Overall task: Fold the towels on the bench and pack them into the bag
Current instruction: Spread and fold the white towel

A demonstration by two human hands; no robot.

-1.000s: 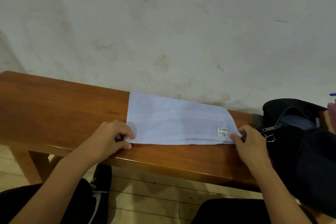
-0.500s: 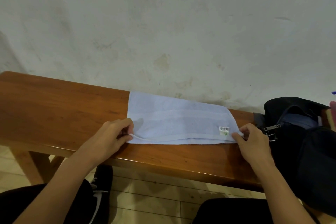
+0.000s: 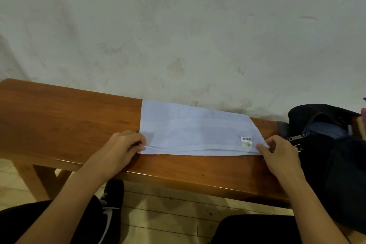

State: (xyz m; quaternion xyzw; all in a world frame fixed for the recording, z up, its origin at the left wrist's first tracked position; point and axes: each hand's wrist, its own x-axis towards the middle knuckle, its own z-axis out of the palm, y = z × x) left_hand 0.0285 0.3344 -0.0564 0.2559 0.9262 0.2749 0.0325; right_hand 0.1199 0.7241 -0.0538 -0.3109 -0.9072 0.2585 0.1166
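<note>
A barcode tag [image 3: 246, 141] on the pale blue towel [image 3: 194, 128], its print too small to read.

Reddish wooden worktop [image 3: 69, 125] runs along the wall. A pale blue towel [image 3: 194, 130] lies flat on it, and a black bag [image 3: 326, 144] sits just right of the towel, at the worktop's end.

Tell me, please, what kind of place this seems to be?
Probably a plain indoor room, perhaps a changing area: a wooden bench stands against a stained plaster wall, over a pale plank floor, with a black bag beside the towel.
</note>
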